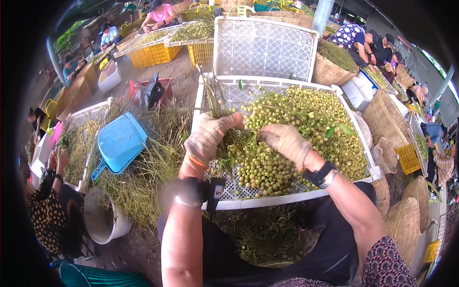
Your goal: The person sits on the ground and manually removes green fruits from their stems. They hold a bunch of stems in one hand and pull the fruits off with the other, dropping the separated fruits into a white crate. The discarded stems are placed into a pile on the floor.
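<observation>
My left hand [207, 138], in a knit work glove, grips a bundle of leafy stems [215, 97] whose bare ends point up and away from me. The bundle's leafy end hangs over a white plastic mesh tray [287, 201]. My right hand [285, 141], also gloved, is curled just right of the bundle. Its fingertips are blurred, so whether they pinch anything cannot be made out. Small round yellow-green fruits [267, 172] lie heaped across the tray, with loose stems and a few green leaves [346, 130] among them.
Left of the tray, a blue plastic dustpan [122, 141] rests on piled stripped stems [157, 168]. A white bucket [120, 224] stands below it. A second mesh tray [265, 46] stands upright behind. Woven baskets [385, 118] line the right; a co-worker's hands [59, 161] are at left.
</observation>
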